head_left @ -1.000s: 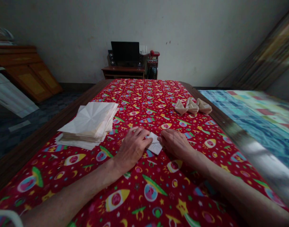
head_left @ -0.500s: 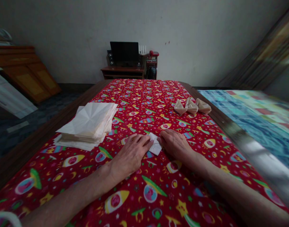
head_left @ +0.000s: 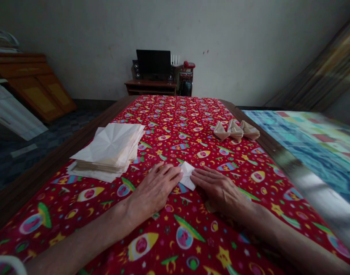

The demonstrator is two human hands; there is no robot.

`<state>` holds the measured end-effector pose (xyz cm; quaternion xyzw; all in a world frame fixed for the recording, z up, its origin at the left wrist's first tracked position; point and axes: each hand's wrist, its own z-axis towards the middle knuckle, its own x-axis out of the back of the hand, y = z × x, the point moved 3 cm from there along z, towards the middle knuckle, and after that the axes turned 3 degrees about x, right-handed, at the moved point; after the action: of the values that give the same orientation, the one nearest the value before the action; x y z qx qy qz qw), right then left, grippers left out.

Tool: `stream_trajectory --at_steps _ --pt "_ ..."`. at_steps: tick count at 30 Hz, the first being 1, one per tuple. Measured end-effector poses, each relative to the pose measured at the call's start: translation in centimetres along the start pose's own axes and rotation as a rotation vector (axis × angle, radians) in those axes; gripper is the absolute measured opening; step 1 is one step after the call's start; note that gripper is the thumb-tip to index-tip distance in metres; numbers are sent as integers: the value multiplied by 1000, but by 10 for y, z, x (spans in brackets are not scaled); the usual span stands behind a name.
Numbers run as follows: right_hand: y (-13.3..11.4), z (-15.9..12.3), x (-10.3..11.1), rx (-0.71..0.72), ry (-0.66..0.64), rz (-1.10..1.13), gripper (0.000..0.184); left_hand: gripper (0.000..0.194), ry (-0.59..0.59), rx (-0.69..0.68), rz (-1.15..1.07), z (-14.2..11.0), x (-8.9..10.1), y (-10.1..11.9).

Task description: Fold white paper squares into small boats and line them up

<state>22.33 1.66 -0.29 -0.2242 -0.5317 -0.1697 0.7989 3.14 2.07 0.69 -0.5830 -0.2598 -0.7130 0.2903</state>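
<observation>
Since the small folded white paper [head_left: 187, 173] lies between the two hands on the patterned red cloth [head_left: 175, 233], each side of it has fingers to steady it, probably so that it does not slide or spring open. The left hand [head_left: 157, 185] rests low, fingers side by side and slightly bent, their tips touching the paper's left edge. The right hand [head_left: 220, 187] lies flatter, its fingers close together and reaching to the right edge; its thumb is hidden. Whether either hand pinches the paper or merely presses it down cannot be told.

Both forearms come in from the near side, low over the tabletop [head_left: 107, 116], which likely lets the fingertips bear down evenly — the surface below seems to serve as a firm backing.

Off to the left, beyond the left hand, sits a stack of pale sheets [head_left: 110, 147], the top one marked with creases that spread from its middle. Its place seems chosen to be within reach without getting under the arm. Farther off on the right, three folded paper shapes [head_left: 236, 130] sit in a close row near the cloth's edge — well apart from the hands, perhaps so that no sleeve or wrist crushes their raised points.
</observation>
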Motion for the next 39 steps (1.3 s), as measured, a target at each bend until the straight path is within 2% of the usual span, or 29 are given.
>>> stream_trajectory --at_steps 5,11,14,18,23,26,28,30,32,34,36,39 --pt "5 -3 4 -118 -4 16 40 38 69 14 7 -3 -2 -11" --pt "1 3 6 -206 0 50 26 29 226 167 -160 4 -8 -25" --pt "0 7 7 -235 52 45 21 16 229 255 -189 11 -10 -22" --pt "-3 14 5 -274 105 -30 25 24 187 301 -232 21 -17 -14" --pt "-14 23 -2 -219 19 -191 26 23 153 383 -415 30 -17 -13" --pt "-14 25 -2 -292 11 -165 21 27 174 335 -594 31 -9 -10" --pt "-6 25 2 -409 114 -49 25 24 231 282 -671 30 -6 -8" --pt "4 23 9 -554 288 205 28 17 333 264 -679 28 -7 -7" --pt "14 22 12 -689 442 551 34 35 408 276 -680 26 -11 -7" --pt "18 21 12 -785 527 835 39 56 390 289 -790 27 -17 -5" --pt "16 22 7 -835 538 1028 41 64 280 289 -1011 29 -23 -3" --pt "11 25 -5 -840 414 1227 45 61 186 317 -1212 30 -24 -2"
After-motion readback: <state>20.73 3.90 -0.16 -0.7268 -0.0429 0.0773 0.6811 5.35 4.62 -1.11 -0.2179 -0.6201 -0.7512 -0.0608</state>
